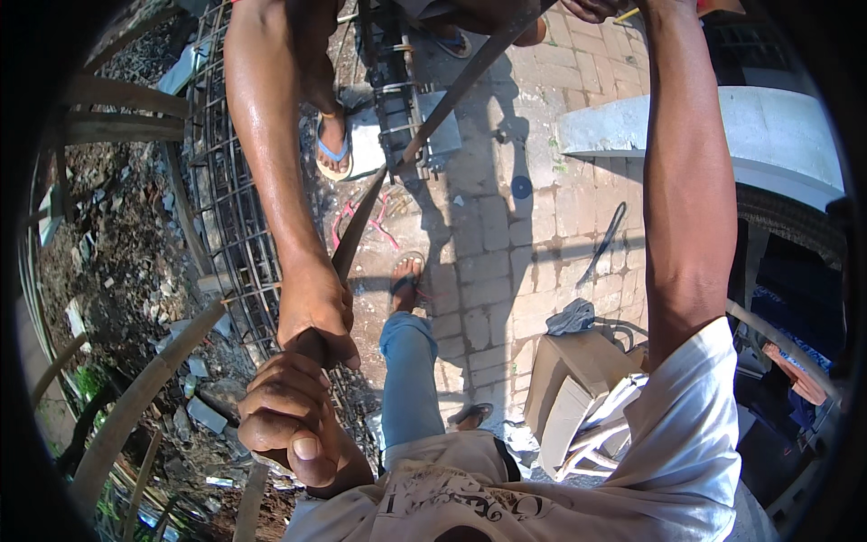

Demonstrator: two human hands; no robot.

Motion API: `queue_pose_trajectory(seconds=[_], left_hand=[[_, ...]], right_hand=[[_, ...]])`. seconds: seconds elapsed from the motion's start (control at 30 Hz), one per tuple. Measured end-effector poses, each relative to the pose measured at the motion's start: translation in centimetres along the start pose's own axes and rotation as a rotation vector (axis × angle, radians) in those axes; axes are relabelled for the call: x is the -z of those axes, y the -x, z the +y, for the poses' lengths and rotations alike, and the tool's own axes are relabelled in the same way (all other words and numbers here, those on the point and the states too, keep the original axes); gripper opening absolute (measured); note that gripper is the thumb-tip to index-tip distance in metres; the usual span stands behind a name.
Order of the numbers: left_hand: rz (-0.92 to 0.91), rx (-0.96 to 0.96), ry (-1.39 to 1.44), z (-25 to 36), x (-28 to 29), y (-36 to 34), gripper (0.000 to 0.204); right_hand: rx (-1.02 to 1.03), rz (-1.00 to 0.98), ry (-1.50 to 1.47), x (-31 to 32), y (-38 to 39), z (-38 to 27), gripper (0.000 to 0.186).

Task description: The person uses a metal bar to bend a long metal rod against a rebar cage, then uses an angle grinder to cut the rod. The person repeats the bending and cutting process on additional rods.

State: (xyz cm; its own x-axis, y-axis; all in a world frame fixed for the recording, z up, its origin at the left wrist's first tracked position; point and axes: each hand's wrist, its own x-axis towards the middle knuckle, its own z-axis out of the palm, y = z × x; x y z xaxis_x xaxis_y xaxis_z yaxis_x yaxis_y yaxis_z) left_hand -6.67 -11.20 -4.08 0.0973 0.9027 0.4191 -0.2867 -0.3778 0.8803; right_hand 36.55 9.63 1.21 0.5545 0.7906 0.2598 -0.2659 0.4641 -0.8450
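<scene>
My left hand is closed in a fist around the near end of a long dark bar. Just beyond it, a co-worker's hand grips the same bar; that arm comes in from the top. The bar slants up and to the right, crossing over the end of a narrow steel rebar cage, and leaves the picture at the top. My right arm stretches up to the top edge. Dark, shaded fingers show beside its wrist, mostly cut off, so my right hand's grip is unclear.
A larger rebar cage runs along the left beside rubble and bamboo poles. Co-worker's sandalled feet stand on the paving. A cardboard box sits near my right side, below a pale curved slab. Pink cord lies on the ground.
</scene>
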Motion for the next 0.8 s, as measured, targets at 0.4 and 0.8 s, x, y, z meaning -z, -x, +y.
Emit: queue_pose_trajectory(seconds=[0.4, 0.8], left_hand=[[0.151, 0.293, 0.023, -2.4, -3.6, -8.3, 0.037], [0.099, 0.299, -0.012, -4.8, -3.1, -11.8, 0.032]], right_hand=[[-0.018, 0.499, 0.247, -4.9, 19.1, -10.7, 0.039], [0.046, 0.459, 0.198, -1.5, 30.9, -14.4, 0.028]])
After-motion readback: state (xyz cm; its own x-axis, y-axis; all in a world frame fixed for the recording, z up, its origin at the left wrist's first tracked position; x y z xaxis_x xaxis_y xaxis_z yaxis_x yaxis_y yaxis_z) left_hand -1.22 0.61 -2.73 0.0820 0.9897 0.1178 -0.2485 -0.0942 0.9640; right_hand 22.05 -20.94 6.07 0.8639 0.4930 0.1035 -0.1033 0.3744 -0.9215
